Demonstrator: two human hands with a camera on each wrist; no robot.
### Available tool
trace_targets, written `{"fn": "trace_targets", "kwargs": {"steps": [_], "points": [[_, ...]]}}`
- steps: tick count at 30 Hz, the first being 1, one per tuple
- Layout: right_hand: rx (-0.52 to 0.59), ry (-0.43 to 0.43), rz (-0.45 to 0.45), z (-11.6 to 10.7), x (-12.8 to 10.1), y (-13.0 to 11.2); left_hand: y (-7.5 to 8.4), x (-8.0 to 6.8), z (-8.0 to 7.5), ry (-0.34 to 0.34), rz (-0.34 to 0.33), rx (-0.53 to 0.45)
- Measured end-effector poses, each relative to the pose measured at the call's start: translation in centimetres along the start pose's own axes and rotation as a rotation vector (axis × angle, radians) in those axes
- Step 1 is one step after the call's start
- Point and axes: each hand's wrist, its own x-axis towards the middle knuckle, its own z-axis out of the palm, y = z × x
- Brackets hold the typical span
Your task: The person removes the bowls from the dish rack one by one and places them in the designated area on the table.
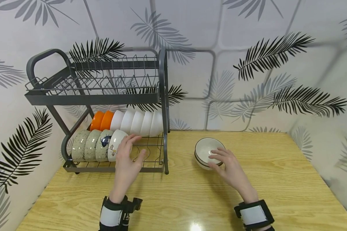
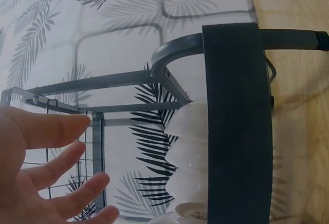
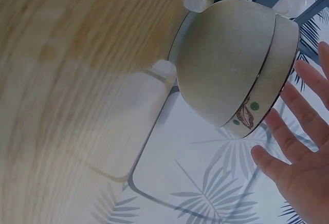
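My left hand [image 1: 127,160] is at the front of the dish rack, fingers spread and relaxed, overlapping the edge of a white bowl with a flower print [image 1: 114,146]. In the left wrist view that hand [image 2: 56,178] has nothing between its fingers. A cream bowl with a dark rim [image 1: 206,148] stands upright on the table, right of the rack. My right hand [image 1: 231,168] is at its right side, fingertips over the rim in the head view. The right wrist view shows the bowl's leaf-patterned side [image 3: 226,64] and the loosely spread fingers of the right hand [image 3: 303,152] close to the rim.
The two-tier dark metal dish rack [image 1: 115,98] stands at the left against a leaf-patterned wall [image 1: 191,70]. Its lower tier holds speckled bowls [image 1: 80,146], orange bowls [image 1: 97,121] and several white bowls [image 1: 137,123], all on edge. Beneath everything is a wooden table [image 1: 185,192].
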Motion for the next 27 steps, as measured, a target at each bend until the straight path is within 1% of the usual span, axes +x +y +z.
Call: {"fn": "trace_targets", "kwargs": {"steps": [4, 8, 16, 20, 27], "points": [[0.008, -0.021, 0.024, 0.0, 0.0, 0.0, -0.6, 0.1, -0.3, 0.049, -0.038, 0.006], [0.011, -0.029, 0.030, 0.0, 0.0, 0.0, -1.0, 0.1, -0.6, 0.075, -0.071, 0.016], [0.019, -0.024, 0.025, 0.0, 0.1, 0.0, -1.5, 0.2, -1.2, 0.087, -0.152, 0.035], [0.024, -0.023, 0.026, -0.1, 0.1, -0.1, -1.7, 0.2, -1.4, 0.099, -0.178, 0.057], [0.031, -0.016, 0.013, 0.0, 0.1, 0.0, -2.2, 0.1, -1.9, 0.091, -0.223, 0.067]]}}
